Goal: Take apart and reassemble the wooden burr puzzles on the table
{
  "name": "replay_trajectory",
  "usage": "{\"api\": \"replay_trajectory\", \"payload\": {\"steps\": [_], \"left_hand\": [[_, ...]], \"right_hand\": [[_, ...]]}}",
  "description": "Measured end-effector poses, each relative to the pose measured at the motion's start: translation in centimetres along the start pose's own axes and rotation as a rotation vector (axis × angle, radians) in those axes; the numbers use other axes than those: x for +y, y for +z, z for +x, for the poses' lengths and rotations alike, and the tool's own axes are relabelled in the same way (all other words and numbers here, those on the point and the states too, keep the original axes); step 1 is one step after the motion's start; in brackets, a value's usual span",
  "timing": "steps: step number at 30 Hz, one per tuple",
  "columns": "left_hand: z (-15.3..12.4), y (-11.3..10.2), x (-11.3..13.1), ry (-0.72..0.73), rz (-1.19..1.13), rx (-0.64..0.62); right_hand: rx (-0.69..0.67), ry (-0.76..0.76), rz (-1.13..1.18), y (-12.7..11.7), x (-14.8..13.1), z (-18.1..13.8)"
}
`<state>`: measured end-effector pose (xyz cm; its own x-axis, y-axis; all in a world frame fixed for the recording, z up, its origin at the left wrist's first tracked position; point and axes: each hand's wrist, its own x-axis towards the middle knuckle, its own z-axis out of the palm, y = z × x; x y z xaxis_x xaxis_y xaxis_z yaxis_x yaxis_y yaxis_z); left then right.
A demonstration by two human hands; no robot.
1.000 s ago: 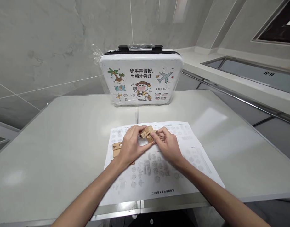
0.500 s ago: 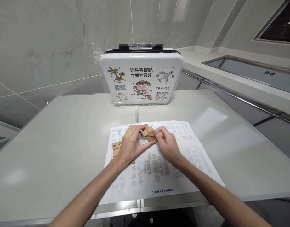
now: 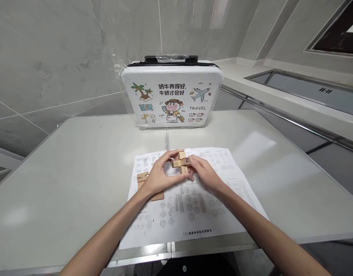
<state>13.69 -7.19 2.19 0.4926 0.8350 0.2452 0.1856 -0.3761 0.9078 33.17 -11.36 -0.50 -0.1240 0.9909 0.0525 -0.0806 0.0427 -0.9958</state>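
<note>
Both hands hold a cross-shaped wooden burr puzzle (image 3: 181, 163) above the printed sheet (image 3: 176, 218). My left hand (image 3: 160, 172) grips it from the left, thumb below and fingers above. On the right, my right hand (image 3: 203, 170) pinches the dark-ended piece that bears a black mark like a Z or N; some of its fingers are hidden behind the puzzle. Loose wooden puzzle pieces (image 3: 142, 177) lie on the paper left of my left hand, partly covered by that hand and wrist.
A white carry case (image 3: 173, 96) with cartoon prints, wrapped in clear plastic, stands at the back of the light grey folding table (image 3: 78, 161). Behind it rises a grey wall (image 3: 64, 50). A ledge with a glass-topped panel (image 3: 314, 90) runs along the right.
The puzzle has turned in my hands, so the marked piece now faces up and points right. My left forearm has shifted slightly, showing more of the loose pieces.
</note>
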Motion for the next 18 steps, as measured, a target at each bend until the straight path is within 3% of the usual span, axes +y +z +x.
{"api": "replay_trajectory", "payload": {"steps": [5,11,18], "left_hand": [[0.0,0.0,-0.1,-0.009,-0.016,-0.010],[0.1,0.4,-0.8,-0.021,0.111,0.159],[0.1,0.6,-1.0,-0.026,0.163,0.185]], "right_hand": [[-0.001,0.052,0.084,0.0,-0.1,0.2],[0.206,0.254,0.383,-0.9,0.2,1.1],[0.438,0.178,0.546,-2.9,1.8,1.7]]}}
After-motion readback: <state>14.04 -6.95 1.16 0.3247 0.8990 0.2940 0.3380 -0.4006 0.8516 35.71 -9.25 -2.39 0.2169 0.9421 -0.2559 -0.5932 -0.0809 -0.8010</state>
